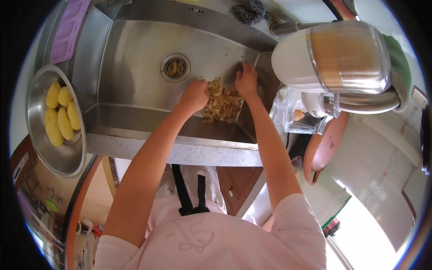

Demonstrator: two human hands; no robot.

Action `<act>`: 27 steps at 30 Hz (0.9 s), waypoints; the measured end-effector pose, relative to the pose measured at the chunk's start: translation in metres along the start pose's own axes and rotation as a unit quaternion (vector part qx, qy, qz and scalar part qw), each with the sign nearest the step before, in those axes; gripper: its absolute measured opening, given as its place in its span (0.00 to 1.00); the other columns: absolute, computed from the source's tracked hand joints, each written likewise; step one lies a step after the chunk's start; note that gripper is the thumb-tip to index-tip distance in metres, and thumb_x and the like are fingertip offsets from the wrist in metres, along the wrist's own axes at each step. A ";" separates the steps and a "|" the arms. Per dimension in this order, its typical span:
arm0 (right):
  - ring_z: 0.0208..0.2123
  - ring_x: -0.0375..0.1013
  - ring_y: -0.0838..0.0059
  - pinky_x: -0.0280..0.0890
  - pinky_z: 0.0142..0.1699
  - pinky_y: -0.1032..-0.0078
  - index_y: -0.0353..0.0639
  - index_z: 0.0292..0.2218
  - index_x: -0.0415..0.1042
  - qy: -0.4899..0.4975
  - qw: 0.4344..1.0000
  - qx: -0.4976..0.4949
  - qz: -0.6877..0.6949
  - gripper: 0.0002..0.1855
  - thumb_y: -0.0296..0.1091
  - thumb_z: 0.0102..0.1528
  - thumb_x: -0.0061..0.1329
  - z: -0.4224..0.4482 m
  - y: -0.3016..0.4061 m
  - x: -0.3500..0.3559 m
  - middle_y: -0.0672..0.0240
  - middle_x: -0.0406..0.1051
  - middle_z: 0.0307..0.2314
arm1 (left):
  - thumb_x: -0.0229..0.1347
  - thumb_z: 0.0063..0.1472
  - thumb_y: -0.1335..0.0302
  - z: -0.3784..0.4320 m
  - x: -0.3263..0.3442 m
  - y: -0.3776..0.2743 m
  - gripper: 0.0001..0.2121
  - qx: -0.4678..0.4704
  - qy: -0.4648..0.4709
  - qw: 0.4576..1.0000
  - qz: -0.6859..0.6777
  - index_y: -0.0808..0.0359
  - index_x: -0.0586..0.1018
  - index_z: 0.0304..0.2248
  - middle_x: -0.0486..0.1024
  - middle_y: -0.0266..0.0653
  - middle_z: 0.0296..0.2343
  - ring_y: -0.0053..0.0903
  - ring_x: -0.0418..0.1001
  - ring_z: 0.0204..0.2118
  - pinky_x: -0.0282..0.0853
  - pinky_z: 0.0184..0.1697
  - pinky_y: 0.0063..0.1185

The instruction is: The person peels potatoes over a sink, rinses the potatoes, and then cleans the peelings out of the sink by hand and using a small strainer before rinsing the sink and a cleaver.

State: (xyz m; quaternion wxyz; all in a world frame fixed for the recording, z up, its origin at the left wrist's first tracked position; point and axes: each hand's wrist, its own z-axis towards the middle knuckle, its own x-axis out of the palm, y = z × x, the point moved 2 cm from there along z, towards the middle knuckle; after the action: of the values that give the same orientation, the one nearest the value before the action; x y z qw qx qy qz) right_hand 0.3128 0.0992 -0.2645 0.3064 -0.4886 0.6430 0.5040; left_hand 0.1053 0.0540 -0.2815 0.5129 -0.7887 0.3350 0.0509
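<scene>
A heap of brownish peelings (221, 101) lies in the front right part of the stainless steel sink (135, 54). At the heap's left edge is my left hand (195, 96), its fingers curled in against the peelings; whether it grips any is hidden. My right hand (247, 81) is at the heap's right side, near the sink's right wall, with thumb and fingers apart and nothing visible in it. More scraps sit in the drain strainer (176, 68), left of and behind the heap.
Several peeled potatoes (62, 114) rest in a steel basin (37, 111) left of the sink. A faucet-mounted filter (337, 60) juts over the right side. Steel wool (249, 12) sits behind the sink, a purple mould (64, 32) at back left, a pink pan (325, 145) at right.
</scene>
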 end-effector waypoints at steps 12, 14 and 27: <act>0.51 0.64 0.52 0.62 0.53 0.63 0.40 0.41 0.74 0.004 0.990 0.070 0.123 0.15 0.21 0.53 0.40 -0.023 0.000 0.045 0.53 0.67 0.46 | 0.47 0.55 0.80 -0.003 0.001 0.008 0.09 0.033 -0.025 0.999 0.031 0.69 0.77 0.34 0.76 0.53 0.30 0.47 0.73 0.35 0.68 0.38 0.35; 0.50 0.64 0.49 0.61 0.54 0.62 0.37 0.44 0.72 -0.135 0.985 -0.002 0.110 0.17 0.22 0.53 0.41 0.014 -0.022 0.016 0.50 0.67 0.45 | 0.47 0.56 0.80 0.003 0.006 -0.008 0.09 0.005 0.013 1.000 -0.012 0.69 0.77 0.35 0.76 0.53 0.31 0.45 0.74 0.35 0.68 0.38 0.34; 0.51 0.62 0.46 0.59 0.56 0.60 0.31 0.46 0.68 -0.101 0.979 -0.130 0.124 0.20 0.26 0.52 0.42 0.043 0.029 0.045 0.49 0.65 0.48 | 0.48 0.54 0.79 -0.004 -0.024 0.003 0.06 0.021 -0.082 0.995 -0.056 0.68 0.74 0.30 0.75 0.53 0.26 0.49 0.72 0.32 0.67 0.35 0.38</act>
State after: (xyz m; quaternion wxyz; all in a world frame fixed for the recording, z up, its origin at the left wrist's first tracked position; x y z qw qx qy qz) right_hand 0.2664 0.1258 -0.3075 0.2386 -0.3876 0.5930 0.6642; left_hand 0.0839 0.0609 -0.2718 0.5573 -0.7884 0.2482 0.0790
